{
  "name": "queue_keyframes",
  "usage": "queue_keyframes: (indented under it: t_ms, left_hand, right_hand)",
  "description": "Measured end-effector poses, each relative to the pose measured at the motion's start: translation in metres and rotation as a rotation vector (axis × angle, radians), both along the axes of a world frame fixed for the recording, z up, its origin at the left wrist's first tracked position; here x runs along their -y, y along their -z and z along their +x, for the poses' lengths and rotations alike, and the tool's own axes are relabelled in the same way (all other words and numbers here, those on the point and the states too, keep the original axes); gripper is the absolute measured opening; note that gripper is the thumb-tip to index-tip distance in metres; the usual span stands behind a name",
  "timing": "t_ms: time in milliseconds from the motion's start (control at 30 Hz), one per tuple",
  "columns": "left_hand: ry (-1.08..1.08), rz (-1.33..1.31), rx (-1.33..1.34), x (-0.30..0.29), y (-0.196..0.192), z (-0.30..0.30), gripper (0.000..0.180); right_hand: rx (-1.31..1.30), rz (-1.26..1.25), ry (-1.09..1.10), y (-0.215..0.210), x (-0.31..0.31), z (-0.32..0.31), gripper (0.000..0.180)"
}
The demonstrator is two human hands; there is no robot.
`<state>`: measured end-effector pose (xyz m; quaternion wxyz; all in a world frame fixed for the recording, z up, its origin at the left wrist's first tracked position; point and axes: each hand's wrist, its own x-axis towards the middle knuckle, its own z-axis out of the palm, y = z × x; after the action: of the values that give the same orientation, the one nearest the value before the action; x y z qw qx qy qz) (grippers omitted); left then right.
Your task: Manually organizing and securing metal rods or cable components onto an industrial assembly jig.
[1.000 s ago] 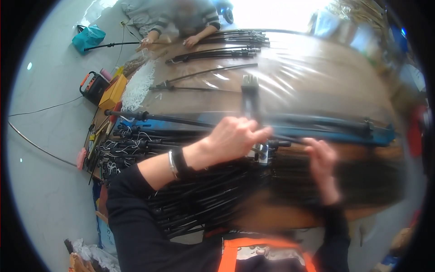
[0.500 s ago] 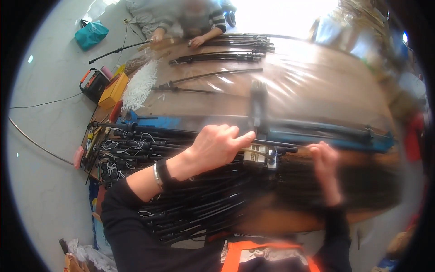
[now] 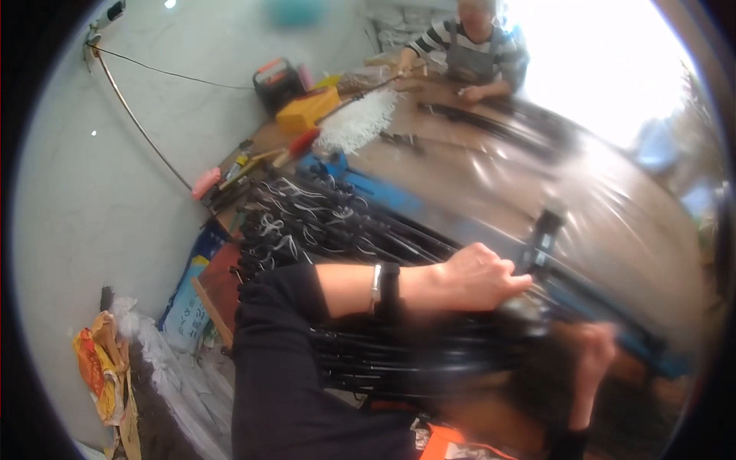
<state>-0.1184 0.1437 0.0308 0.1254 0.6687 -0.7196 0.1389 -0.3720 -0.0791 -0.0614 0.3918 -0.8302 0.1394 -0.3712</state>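
Note:
My left hand [image 3: 483, 280] is closed in a pinch, knuckles up, beside a black upright clamp [image 3: 544, 234] on the table. A thin rod, blurred, runs from its fingertips toward the lower right. My right hand [image 3: 594, 353] is to the right and nearer to me, smeared by motion, so its fingers and anything in them cannot be made out. Beneath my left forearm lies a thick pile of black rods [image 3: 376, 360], with looped white cords [image 3: 272, 224] at their far-left ends. A blurred metal block [image 3: 525, 314] is just below my left fingertips.
Across the brown table [image 3: 475, 180], a person in a striped top [image 3: 441, 34] holds a dark rod. White small pieces [image 3: 356, 126] are heaped beside a yellow box [image 3: 307, 109] and a black-and-orange case [image 3: 277, 88]. A blue rail [image 3: 383, 188] crosses the table. Sacks [image 3: 184, 307] stand at left.
The whole view has swung leftward, so the scene appears shifted right and tilted. My left hand stays closed by the clamp; my right hand has dropped lower and away from the thin rod.

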Motion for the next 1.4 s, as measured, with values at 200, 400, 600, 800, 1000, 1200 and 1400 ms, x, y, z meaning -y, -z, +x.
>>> queue_keyframes:
  t_ms: [200,400,600,800,1000,1200,1400]
  left_hand:
    - [-0.036,0.044,-0.091,-0.014,-0.01,-0.004,0.022]
    - [-0.025,0.016,0.044,-0.02,-0.006,0.0,0.021]
    - [-0.095,0.172,-0.025,-0.029,-0.007,-0.003,0.023]
    - [-0.038,0.292,-0.364,-0.016,-0.022,-0.013,0.011]
    - [-0.182,0.592,-0.642,-0.014,-0.022,-0.026,0.021]
    - [-0.029,0.167,-0.028,-0.01,-0.005,-0.022,0.026]
    - [-0.088,0.087,-0.103,-0.011,-0.022,-0.011,0.029]
  right_hand:
    - [0.003,0.041,0.03,-0.029,-0.022,0.026,0.009]
    - [-0.027,-0.168,-0.016,-0.036,-0.03,0.027,0.011]
    - [0.139,-0.414,0.018,-0.026,-0.034,0.025,0.005]
    - [0.212,-0.404,0.041,-0.024,-0.03,0.022,0.006]
    - [0.231,-0.489,0.085,-0.004,-0.036,0.015,0.01]
    - [0.028,0.242,-0.195,0.016,-0.042,0.015,0.013]
    - [0.089,-0.444,0.195,0.017,-0.002,-0.003,0.014]
